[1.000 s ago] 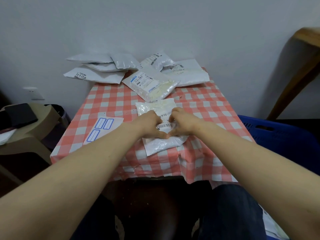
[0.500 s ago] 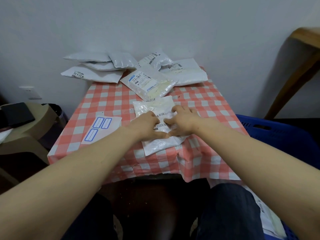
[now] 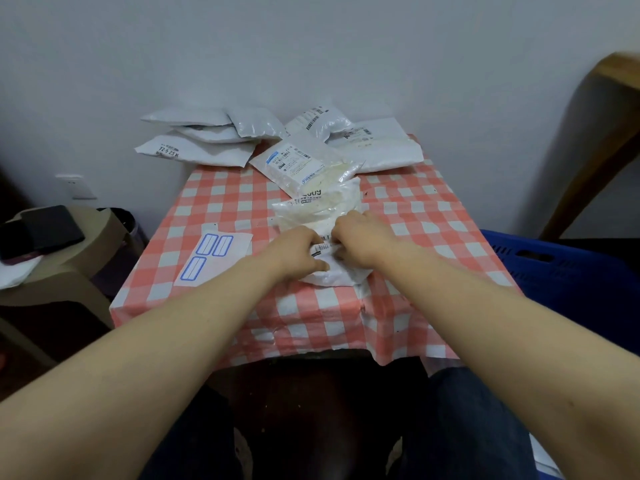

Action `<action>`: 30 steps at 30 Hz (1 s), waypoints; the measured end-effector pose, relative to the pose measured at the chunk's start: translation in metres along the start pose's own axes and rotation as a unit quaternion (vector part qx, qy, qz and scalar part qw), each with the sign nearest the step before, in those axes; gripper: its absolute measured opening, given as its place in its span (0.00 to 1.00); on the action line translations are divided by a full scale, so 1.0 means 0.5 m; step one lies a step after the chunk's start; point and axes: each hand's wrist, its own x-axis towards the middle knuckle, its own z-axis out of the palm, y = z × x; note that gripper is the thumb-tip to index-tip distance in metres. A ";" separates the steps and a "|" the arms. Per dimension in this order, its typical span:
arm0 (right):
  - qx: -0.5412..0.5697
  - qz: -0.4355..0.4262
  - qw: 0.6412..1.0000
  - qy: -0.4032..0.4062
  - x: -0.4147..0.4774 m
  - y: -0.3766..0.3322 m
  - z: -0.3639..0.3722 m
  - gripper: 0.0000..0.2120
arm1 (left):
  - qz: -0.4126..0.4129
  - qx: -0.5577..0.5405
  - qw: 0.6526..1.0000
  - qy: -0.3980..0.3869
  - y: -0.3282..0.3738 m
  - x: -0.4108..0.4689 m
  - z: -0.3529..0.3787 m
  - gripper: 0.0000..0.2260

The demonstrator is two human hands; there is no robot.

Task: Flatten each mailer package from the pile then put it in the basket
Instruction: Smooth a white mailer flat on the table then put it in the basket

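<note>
Dim even light, soft focus, wide-angle bowing

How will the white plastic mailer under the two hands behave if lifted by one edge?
Likely floppy: the white plastic mailer looks thin and wrinkled. Probably light, as its far end puffs up softly. Its glossy film may be slippery.

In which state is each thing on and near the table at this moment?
near mailer, puffy, under both hands
left hand, grips the near mailer's middle
right hand, grips it too
clear mailer, lies at the near mailer's far end
pile of mailers, untouched, at the far edge of the table
label sheet, flat, left of the hands
blue basket, at the right, inside mostly hidden
</note>
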 end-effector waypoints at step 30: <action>0.243 0.094 0.965 -0.014 0.016 0.046 -0.037 0.16 | 0.050 0.089 0.994 0.037 0.010 0.037 -0.008 0.13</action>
